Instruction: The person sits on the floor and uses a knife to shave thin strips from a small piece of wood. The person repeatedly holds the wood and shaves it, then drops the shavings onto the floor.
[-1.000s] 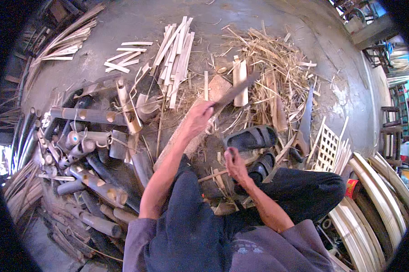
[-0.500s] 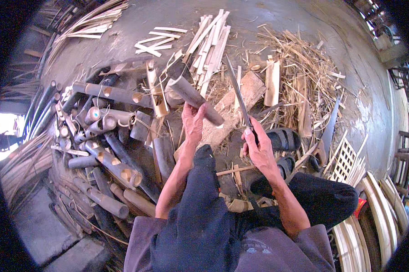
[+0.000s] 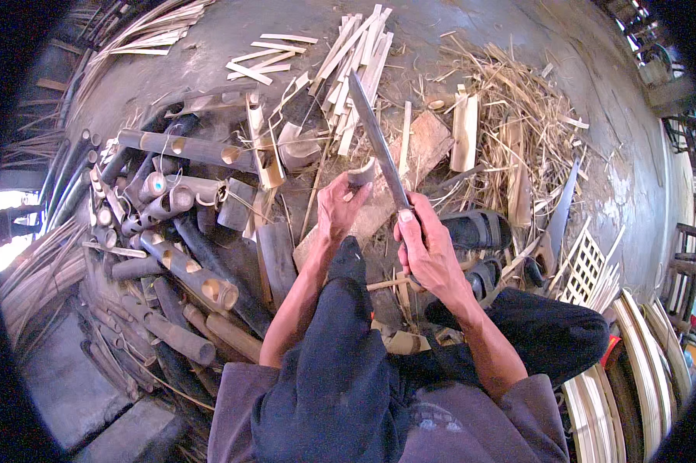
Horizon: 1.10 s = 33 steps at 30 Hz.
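My left hand (image 3: 340,207) is closed around a split bamboo piece (image 3: 361,174), whose curved cut end points up beside the blade; most of its length is hidden from view. My right hand (image 3: 429,245) grips a long knife (image 3: 379,143) by its handle. The blade slants up and to the left, just right of the bamboo piece; whether they touch I cannot tell. Below and behind both hands lies a long wooden block (image 3: 427,154) on the floor. Beyond the blade is a pile of pale split strips (image 3: 363,62).
A heap of bamboo tubes (image 3: 182,332) fills the left side. Half-split bamboo (image 3: 464,135) stands by shavings (image 3: 518,100) to the right, near a handsaw (image 3: 562,216), sandals (image 3: 471,234) and a lattice piece (image 3: 587,266). Long slats (image 3: 641,347) lie at the lower right.
The bamboo piece in my left hand has turned from lying crosswise to nearly end-on. My right hand has brought the knife left, close to it.
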Each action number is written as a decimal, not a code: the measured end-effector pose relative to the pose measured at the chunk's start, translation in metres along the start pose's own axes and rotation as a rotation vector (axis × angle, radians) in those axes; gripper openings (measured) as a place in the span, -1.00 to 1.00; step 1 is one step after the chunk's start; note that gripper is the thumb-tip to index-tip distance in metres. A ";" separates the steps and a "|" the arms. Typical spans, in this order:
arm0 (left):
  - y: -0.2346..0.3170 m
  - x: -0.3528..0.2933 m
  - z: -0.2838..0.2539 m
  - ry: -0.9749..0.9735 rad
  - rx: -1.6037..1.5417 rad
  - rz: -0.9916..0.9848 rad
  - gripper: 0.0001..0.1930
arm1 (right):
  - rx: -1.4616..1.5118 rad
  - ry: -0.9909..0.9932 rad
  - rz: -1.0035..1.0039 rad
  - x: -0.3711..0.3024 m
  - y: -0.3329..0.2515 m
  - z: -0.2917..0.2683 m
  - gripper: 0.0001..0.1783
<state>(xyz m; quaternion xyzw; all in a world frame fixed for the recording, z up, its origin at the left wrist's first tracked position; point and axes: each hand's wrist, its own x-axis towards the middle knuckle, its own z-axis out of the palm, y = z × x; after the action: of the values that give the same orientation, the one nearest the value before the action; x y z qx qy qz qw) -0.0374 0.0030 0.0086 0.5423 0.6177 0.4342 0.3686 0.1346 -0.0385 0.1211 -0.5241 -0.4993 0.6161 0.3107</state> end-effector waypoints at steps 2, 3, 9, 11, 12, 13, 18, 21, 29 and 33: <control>0.004 -0.005 0.000 -0.042 -0.092 -0.030 -0.76 | 0.024 0.032 -0.008 0.001 0.002 0.004 -0.68; 0.001 -0.005 0.001 -0.048 -0.079 -0.001 -0.77 | 0.019 0.024 0.009 0.000 0.001 0.004 -0.67; -0.003 -0.007 0.005 -0.050 -0.003 0.118 -0.77 | -0.019 -0.047 0.037 0.002 0.007 0.004 -0.63; 0.000 -0.010 0.004 -0.028 0.040 0.133 -0.76 | 0.057 -0.077 0.134 0.000 0.000 0.005 -0.63; -0.002 -0.011 0.004 -0.036 0.017 0.124 -0.76 | 0.081 -0.075 0.151 -0.001 -0.004 0.005 -0.65; -0.003 -0.013 0.003 -0.043 -0.004 0.115 -0.76 | 0.105 -0.074 0.168 -0.003 -0.007 0.007 -0.67; -0.004 -0.009 0.005 -0.059 0.106 0.131 -0.75 | 0.056 -0.002 0.177 -0.007 0.000 0.017 -0.75; 0.000 -0.009 0.004 -0.096 0.123 0.124 -0.76 | -0.290 0.116 -0.118 -0.007 0.014 0.017 -0.75; 0.009 -0.004 0.003 -0.134 0.148 0.117 -0.79 | -0.337 0.130 -0.161 -0.006 0.014 0.010 -0.72; 0.047 -0.001 -0.003 -0.111 0.113 0.144 -0.79 | -0.297 0.195 -0.348 -0.009 0.008 0.005 -0.73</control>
<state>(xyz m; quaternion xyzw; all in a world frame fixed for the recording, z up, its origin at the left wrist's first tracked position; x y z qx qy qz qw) -0.0239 0.0033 0.0539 0.6284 0.5792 0.3934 0.3390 0.1335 -0.0506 0.1162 -0.5270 -0.6346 0.4200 0.3784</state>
